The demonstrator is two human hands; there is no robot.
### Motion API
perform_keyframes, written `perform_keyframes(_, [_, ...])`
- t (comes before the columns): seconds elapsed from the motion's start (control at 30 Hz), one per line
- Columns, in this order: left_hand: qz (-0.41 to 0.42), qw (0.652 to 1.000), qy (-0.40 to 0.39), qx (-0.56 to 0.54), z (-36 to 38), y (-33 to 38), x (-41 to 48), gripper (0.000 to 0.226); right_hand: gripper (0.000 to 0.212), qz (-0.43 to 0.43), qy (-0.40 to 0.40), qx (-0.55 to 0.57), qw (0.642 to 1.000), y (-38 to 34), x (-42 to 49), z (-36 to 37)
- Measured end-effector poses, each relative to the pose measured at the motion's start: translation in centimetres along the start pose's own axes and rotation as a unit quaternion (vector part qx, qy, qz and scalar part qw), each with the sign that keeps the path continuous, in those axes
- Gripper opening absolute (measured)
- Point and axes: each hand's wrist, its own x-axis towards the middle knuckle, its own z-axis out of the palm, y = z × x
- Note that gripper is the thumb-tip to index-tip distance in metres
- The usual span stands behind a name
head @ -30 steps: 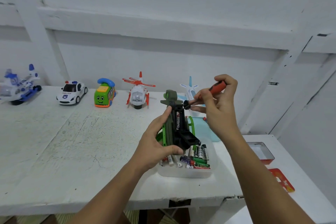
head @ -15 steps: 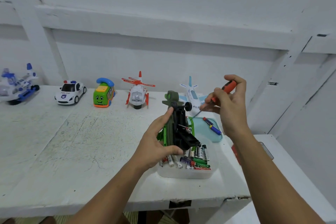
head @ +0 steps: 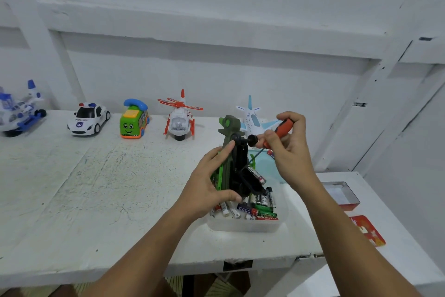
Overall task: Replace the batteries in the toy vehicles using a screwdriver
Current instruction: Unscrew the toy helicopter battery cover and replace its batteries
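1. The toy vehicle (head: pixel 227 152) stands upright just right of the frame's centre. Its body is dark olive with bright green trim. Its black underside faces right, and a small black wheel (head: pixel 252 140) sits on an axle near the top.
2. The battery bay is open. One battery (head: pixel 257 174) leans out of its lower end, tilted toward the lower right.
3. My left hand (head: pixel 209 188) grips the toy from the left, with the thumb across its base and the fingers running up the green side.
4. My right hand (head: pixel 291 152) pinches the orange handle of the screwdriver (head: pixel 283 129) in curled fingers. The thin shaft slants down and left toward the bay. I cannot tell whether the tip touches.
5. Directly below is a clear tub (head: pixel 243 227) of loose batteries (head: pixel 262 210), near the front edge of the white table (head: pixel 96 188). A teal tray (head: pixel 267 166) lies behind it.
6. Back row, left to right: blue-and-white plane (head: pixel 19 111), police car (head: pixel 88 119), green bus (head: pixel 133 120), red-and-white helicopter (head: pixel 179 120), white aeroplane (head: pixel 252 118).
7. At lower right are a red tin (head: pixel 342 194) and a red lid (head: pixel 367 230).
8. Change: a second ago the battery sat straight in the bay; now it hangs out. Half a second ago my right hand was higher and further right. My left grip is unchanged.
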Motion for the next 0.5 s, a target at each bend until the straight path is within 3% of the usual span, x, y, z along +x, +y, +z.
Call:
perform_keyframes(0.23, [-0.001, 1.000, 0.001, -0.012, 0.2, -0.2, 0.3, 0.112, 0.031, 0.074, 0.039, 0.077, 0.994, 0.5, 0.2, -1.1])
perform_keyframes(0.5, [-0.014, 0.993, 0.034, -0.108, -1.2, -0.5, 0.8, 0.111, 0.033, 0.193, 0.068, 0.201, 0.958, 0.6, 1.1, -1.4])
